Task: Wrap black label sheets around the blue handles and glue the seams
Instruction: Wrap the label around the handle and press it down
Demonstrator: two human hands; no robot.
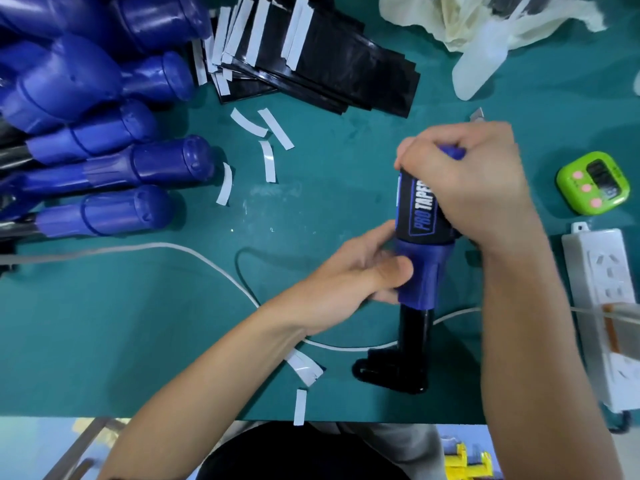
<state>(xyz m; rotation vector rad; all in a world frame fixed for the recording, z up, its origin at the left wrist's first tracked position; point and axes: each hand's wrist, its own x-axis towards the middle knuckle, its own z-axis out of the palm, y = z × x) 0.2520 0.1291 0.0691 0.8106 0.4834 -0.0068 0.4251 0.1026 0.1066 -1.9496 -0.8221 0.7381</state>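
Note:
A blue handle (424, 271) with a black shaft lies upright in the frame at centre right, above the green mat. A black label sheet (417, 211) printed "PRO TAPER" is wrapped round its upper part. My right hand (471, 181) curls over the label and the handle's top end. My left hand (353, 275) grips the blue collar lower down, thumb across it. A stack of black label sheets (329, 67) with white backing strips lies at the top centre. Several bare blue handles (104, 147) are piled at the left.
Peeled white backing strips (268, 157) lie scattered on the green mat (138, 306). A white cable (207, 261) loops across it. A green timer (592, 187) and a white power strip (602, 306) sit at the right. White gloves (485, 36) lie top right.

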